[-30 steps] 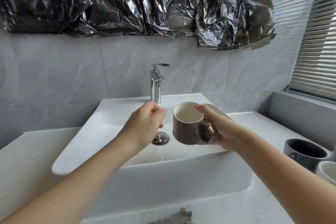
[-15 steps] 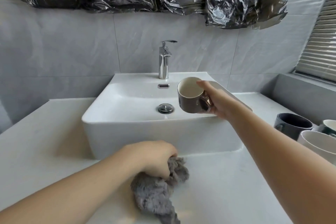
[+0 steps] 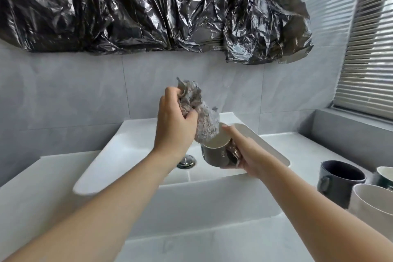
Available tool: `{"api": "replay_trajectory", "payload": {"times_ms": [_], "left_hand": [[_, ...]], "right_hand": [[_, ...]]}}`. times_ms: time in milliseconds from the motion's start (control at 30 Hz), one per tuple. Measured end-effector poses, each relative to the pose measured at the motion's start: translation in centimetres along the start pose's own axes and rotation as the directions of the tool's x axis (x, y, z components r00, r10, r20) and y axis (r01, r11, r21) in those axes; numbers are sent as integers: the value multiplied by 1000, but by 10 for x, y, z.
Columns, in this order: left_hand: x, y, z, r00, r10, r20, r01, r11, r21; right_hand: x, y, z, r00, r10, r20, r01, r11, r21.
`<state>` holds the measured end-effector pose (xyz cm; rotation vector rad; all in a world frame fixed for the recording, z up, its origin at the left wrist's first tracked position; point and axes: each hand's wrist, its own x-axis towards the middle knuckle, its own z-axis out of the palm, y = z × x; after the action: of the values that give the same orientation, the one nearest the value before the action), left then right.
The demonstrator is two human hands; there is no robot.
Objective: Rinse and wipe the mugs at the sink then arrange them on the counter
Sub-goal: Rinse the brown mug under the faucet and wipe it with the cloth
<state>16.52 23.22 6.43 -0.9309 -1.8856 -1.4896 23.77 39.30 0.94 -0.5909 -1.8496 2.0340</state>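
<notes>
My right hand (image 3: pixel 244 155) grips a brown mug (image 3: pixel 214 155) with a cream inside by its handle, held tilted over the white sink (image 3: pixel 131 140). Above it, my left hand (image 3: pixel 174 127) clutches a fluffy grey cloth (image 3: pixel 202 117), whose lower end hangs down onto the mug's rim. The faucet is hidden behind my left hand and the cloth. The chrome drain plug (image 3: pixel 187 160) shows just below my left wrist.
On the counter (image 3: pixel 297 142) at the right stand a dark grey mug (image 3: pixel 338 181), a white mug (image 3: pixel 370 204) in front of it and a green-and-white mug (image 3: pixel 385 174) behind. Crumpled black plastic (image 3: pixel 148 6) covers the wall above; window blinds (image 3: pixel 370 49) are at the right.
My left hand picked the grey cloth up from the counter in front of the sink and raised it to the mug's rim. The brown mug stayed over the basin in my right hand.
</notes>
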Motion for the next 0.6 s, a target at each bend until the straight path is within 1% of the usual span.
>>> {"api": "replay_trajectory", "payload": {"times_ms": [33, 67, 100, 133, 167, 233, 267, 300, 367, 433, 467, 533, 567, 600], "left_hand": [[-7, -5, 11, 994, 7, 106, -5, 1000, -18], [-12, -12, 19, 974, -9, 227, 16, 999, -28], [-14, -17, 24, 939, -40, 343, 53, 998, -29], [-13, -22, 26, 893, -75, 443, 111, 992, -55], [-10, -24, 25, 847, -108, 520, 198, 973, -120], [1, -29, 26, 785, -185, 591, 404, 876, -263], [9, -33, 29, 775, -219, 593, 460, 839, -290], [18, -38, 34, 780, -252, 572, 466, 844, -263], [35, -48, 42, 772, -305, 558, 440, 890, -123], [50, -60, 53, 752, -278, 597, 412, 906, -98], [57, -68, 59, 789, -234, 568, 356, 928, -112], [67, -82, 69, 892, -156, 425, 220, 970, -107], [69, -88, 72, 925, -127, 358, 180, 976, -119], [69, -93, 76, 943, -102, 318, 154, 977, -145]], "right_hand": [[1, 0, -1, 1000, 4, -6, -4, 1000, -2], [3, 0, -3, 1000, 4, -14, -4, 1000, -2], [4, 0, -5, 1000, -1, -22, 0, 1000, -9], [7, 0, -7, 1000, -11, -29, 11, 1000, -13], [11, -1, -10, 999, -24, -34, 23, 1000, -19], [23, -3, -12, 998, -51, -34, 50, 998, -31], [29, -6, -11, 997, -64, -37, 63, 997, -37], [37, -10, -9, 996, -77, -49, 75, 996, -42], [55, -18, -6, 991, -99, -95, 96, 995, -39], [71, -26, 0, 981, -133, -144, 122, 989, -79], [80, -27, 3, 976, -150, -160, 134, 985, -105], [97, -26, 8, 972, -160, -172, 139, 982, -129], [104, -24, 11, 973, -156, -168, 139, 984, -111], [110, -22, 13, 974, -158, -160, 146, 986, -84]]}}
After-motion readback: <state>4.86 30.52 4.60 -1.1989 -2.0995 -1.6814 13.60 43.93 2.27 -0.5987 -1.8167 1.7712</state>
